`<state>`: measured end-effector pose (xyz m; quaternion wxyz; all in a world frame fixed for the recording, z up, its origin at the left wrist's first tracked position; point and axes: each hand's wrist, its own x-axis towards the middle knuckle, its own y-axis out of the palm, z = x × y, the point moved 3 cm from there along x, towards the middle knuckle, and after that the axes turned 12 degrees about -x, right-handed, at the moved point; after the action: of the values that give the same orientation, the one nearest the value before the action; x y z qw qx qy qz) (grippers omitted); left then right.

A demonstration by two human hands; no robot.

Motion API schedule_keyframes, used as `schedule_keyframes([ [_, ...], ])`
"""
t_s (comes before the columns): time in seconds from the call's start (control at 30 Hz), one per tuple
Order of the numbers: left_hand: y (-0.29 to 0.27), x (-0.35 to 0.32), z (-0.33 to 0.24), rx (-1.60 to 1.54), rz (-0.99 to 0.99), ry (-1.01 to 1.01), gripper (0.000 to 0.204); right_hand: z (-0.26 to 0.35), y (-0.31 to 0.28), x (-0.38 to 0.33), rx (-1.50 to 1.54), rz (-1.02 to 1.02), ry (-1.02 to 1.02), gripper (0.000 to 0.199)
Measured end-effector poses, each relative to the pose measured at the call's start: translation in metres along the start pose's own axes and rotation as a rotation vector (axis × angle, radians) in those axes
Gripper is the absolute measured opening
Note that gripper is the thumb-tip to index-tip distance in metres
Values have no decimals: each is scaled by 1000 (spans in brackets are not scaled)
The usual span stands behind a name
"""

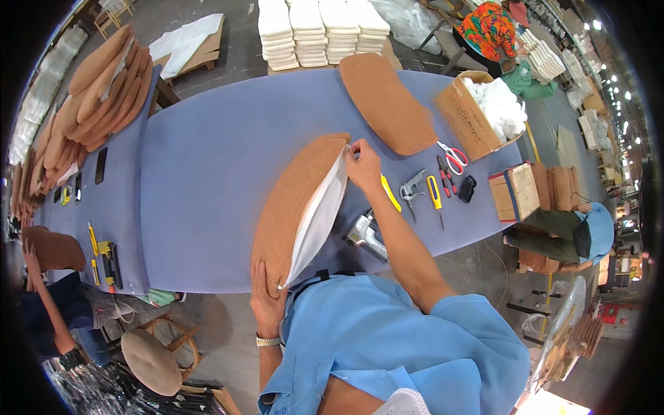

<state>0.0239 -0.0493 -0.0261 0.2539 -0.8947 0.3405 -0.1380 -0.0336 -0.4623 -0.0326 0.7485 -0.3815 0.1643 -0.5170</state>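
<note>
A brown fabric cushion [294, 187] stands on its edge on the blue-covered table, its long side seam gaping. White padding [319, 211] shows through that opening. At the near end, my left hand [266, 301], with a watch on its wrist, grips the cushion's corner. My right hand [363, 166] is closed in a pinch on the edge of the opening at the far end. Beside my right forearm lie a yellow cutter knife [391, 193] and a metal staple gun [366, 235], partly hidden by the arm.
Another brown cushion [387, 104], red-handled scissors [454, 159], an air blow gun [413, 185], a yellow screwdriver [434, 193] and pliers [446, 176] lie rightward. A box of white stuffing [477, 117] stands behind. Brown cushions [104, 90] pile up left, near a co-worker's hand [31, 252].
</note>
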Motion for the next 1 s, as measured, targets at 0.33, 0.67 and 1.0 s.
schedule_keyframes([
  [0.33, -93, -63, 1, -297, 178, -460, 81, 16, -47, -90, 409, 394, -114, 23],
  [0.67, -71, 2, -53, -431, 788, -515, 102, 9, -79, -169, 247, 549, -23, 10],
  [1.0, 67, 99, -109, -77, 910, 45, 103, 34, -114, -163, 142, 390, -53, 31],
])
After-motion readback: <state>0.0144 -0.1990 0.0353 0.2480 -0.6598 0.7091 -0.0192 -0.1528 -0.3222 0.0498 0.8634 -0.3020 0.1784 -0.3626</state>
